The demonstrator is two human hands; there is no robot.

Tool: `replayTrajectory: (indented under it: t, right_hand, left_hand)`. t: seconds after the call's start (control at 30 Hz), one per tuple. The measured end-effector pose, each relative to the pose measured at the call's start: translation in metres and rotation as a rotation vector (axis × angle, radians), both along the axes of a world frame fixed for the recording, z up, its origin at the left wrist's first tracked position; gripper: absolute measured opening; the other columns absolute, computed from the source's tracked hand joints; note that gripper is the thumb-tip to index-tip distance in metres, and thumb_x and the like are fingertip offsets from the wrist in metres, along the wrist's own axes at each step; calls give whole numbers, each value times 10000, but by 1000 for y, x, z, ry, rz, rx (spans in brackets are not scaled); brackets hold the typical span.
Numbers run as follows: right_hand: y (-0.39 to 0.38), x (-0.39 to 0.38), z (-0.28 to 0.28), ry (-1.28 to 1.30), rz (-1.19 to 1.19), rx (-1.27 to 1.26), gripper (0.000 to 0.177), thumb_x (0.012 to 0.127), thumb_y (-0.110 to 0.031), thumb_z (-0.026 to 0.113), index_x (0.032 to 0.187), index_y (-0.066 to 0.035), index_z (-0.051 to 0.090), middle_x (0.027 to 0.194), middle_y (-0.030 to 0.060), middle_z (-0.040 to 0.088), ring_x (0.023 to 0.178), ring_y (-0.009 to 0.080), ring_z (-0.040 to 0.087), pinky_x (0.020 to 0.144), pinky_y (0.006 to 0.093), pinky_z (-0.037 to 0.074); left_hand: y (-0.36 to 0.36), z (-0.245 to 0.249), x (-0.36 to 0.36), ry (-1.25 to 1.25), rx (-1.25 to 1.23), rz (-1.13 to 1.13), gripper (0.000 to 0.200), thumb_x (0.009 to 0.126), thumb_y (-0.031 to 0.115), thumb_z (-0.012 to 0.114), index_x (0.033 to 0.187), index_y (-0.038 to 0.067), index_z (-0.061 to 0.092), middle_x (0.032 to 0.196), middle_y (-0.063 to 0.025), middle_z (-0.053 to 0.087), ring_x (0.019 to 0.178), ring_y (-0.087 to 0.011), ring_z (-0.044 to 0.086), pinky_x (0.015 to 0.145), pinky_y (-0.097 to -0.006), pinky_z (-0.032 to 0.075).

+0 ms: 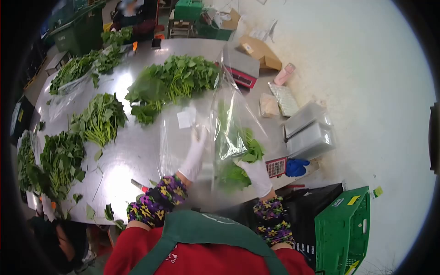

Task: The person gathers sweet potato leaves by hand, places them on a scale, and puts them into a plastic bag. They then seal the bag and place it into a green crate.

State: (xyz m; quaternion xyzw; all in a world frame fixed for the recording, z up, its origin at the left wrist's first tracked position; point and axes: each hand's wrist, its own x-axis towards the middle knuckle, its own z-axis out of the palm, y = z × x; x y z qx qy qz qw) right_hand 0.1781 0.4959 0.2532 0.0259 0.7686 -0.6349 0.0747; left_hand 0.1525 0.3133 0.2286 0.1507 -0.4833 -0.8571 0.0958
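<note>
We look from a single head-worn camera, facing forward and steeply down over the metal table [156,160], close above the wearer's green apron [201,229] and gloved hands; the far table edge sits farther off, and no second view shares the scene.

Leafy bunches [101,120] lie left on my table [114,158]. A bottle [284,74] and box [266,56] are far right.

a produce packing room: leafy greens [103,117] on a metal table [117,162], scale [241,77], crates [341,231].
</note>
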Motion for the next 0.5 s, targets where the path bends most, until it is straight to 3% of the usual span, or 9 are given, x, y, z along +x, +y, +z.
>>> replayTrajectory:
  t: [0.03,0.17,0.2,0.23,0.3,0.37,0.4,0.43,0.5]
  right_hand:
    - [-5,-10,-2,27,1,-4,350,786,-100,788,1070,16,620,1012,45,664,840,144,616,722,307,517]
    - [-9,-29,-10,191,67,-60,361,823,-95,758,1137,0,607,977,31,657,868,136,605,772,301,515]
    - [-16,-28,17,-36,7,-92,376,838,-118,751,1166,-5,606,977,26,658,875,137,608,772,300,517]
    - [-19,-27,32,-266,-53,-126,392,852,-140,743,1195,-10,605,977,22,658,882,138,611,771,298,519]
    - [-9,-36,5,-63,56,-317,455,847,-151,756,1251,-24,589,1012,16,649,895,131,608,772,296,520]
    - [-1,-56,-8,31,196,74,532,817,-152,793,1286,-35,572,1069,13,634,925,120,603,775,289,521]
    - [-9,-55,-9,121,228,-322,575,785,-177,825,1281,-26,574,1058,27,640,923,130,612,768,286,520]
    - [-16,-59,-8,119,218,-323,575,785,-177,825,1281,-26,574,1058,27,640,923,130,612,768,286,520]
    - [-30,-90,8,554,385,165,607,817,-261,796,1319,-23,551,1086,53,660,933,158,625,782,298,524]
  left_hand:
    - [0,1,8,-252,406,-392,578,1003,413,526,1434,45,411,1300,-94,558,1105,-231,578,951,-386,500]
    - [4,-36,50,-270,413,-667,677,1020,554,374,1478,57,328,1401,-101,480,1165,-200,563,966,-363,502]
    - [3,-29,63,-313,457,-746,705,1016,584,348,1496,70,301,1442,-98,441,1180,-205,559,971,-371,500]
    - [1,-18,76,-317,453,-750,705,1016,584,348,1496,70,301,1442,-98,441,1180,-205,559,971,-371,500]
    - [-4,0,95,-240,359,-842,757,999,633,321,1506,72,294,1475,-100,410,1243,-231,512,1040,-379,445]
    - [-16,-22,65,-306,469,-915,828,972,685,306,1524,69,259,1511,-110,370,1341,-254,418,1129,-435,346]
    - [-26,-21,48,-284,604,-809,851,955,710,306,1524,79,262,1512,-116,372,1358,-266,398,1140,-464,320]
    - [-31,-20,38,-266,736,-700,874,937,735,307,1525,90,265,1513,-122,373,1375,-278,378,1151,-494,295]
    - [-2,-12,29,-198,821,-645,902,913,760,318,1529,104,259,1516,-126,369,1365,-294,398,1138,-516,312]
